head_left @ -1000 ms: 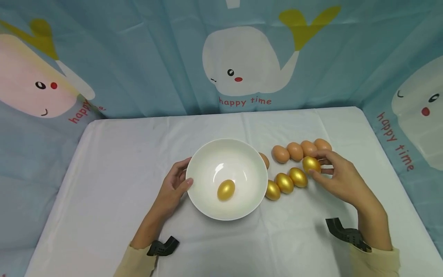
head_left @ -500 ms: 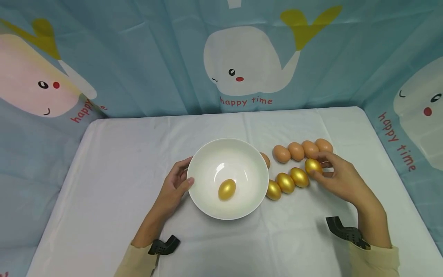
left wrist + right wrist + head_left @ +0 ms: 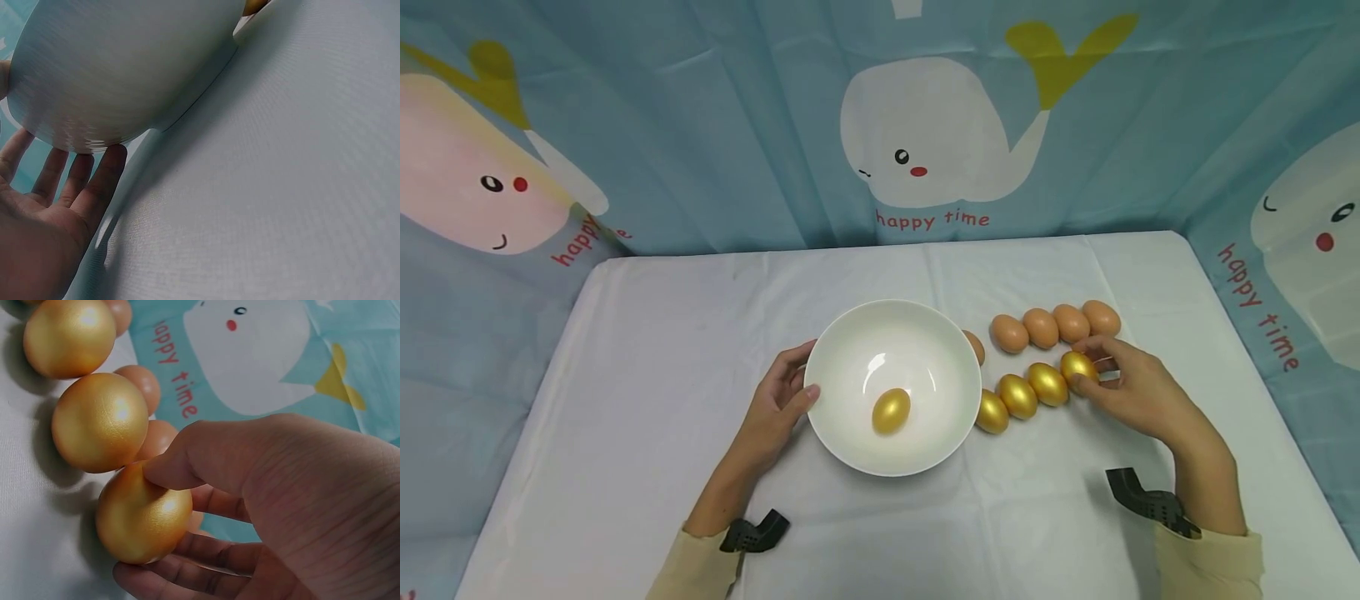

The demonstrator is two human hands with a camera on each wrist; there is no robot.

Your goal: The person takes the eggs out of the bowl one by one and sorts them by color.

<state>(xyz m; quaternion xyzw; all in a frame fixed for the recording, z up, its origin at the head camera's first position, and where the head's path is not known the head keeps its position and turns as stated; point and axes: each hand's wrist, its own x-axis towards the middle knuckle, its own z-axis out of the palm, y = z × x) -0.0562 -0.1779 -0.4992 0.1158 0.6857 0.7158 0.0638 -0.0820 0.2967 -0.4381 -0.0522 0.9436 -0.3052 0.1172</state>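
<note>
A white bowl (image 3: 857, 350) stands mid-table with one gold egg (image 3: 891, 411) lying in it. My left hand (image 3: 792, 392) rests against the bowl's left side, thumb at the rim. In the left wrist view its straight fingers (image 3: 94, 187) touch the bowl's outer wall (image 3: 125, 69). To the right of the bowl lies a slanted row of gold eggs (image 3: 1018, 396). My right hand (image 3: 1093, 372) pinches the end gold egg (image 3: 1077, 364) between thumb and fingers, low on the cloth. In the right wrist view that held egg (image 3: 134, 506) touches its neighbour (image 3: 100, 422).
A row of brown eggs (image 3: 1041, 327) lies just behind the gold ones, one (image 3: 974, 347) half hidden by the bowl. The table wears a white cloth (image 3: 662, 350). A blue whale-print curtain (image 3: 925, 142) closes off the back and both sides.
My right hand and the pinched gold egg have shifted very slightly toward me, still at the row's end. The left hand and the bowl have not moved.
</note>
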